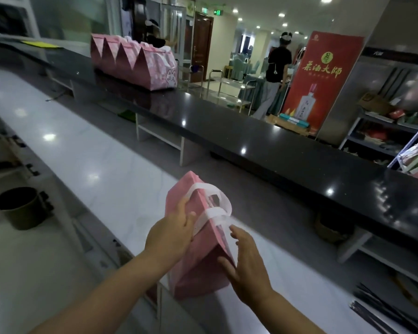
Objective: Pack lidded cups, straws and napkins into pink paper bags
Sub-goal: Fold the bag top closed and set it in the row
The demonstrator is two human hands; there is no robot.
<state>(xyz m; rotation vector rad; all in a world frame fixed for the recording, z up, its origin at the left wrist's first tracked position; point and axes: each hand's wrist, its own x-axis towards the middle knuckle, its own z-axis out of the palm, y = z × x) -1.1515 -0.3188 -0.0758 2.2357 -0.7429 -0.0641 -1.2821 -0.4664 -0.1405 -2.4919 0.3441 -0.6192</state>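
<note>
A pink paper bag [198,268] with white handles stands on the white counter [87,169], its top pressed together. My left hand [171,231] grips the bag's left side near the top, fingers on the handle. On the bag's right edge my right hand [246,263] is pressed, with the fingers spread. A row of several closed pink bags [140,61] stands on the raised black counter at the back left. Black straws [381,309] in wrappers lie at the lower right. No cups or napkins show.
The raised black ledge [263,141] runs diagonally behind the white counter. A dark bin [19,206] stands at the left below the counter. A red banner [321,78], a person beside it and shelves [384,131] are beyond the ledge.
</note>
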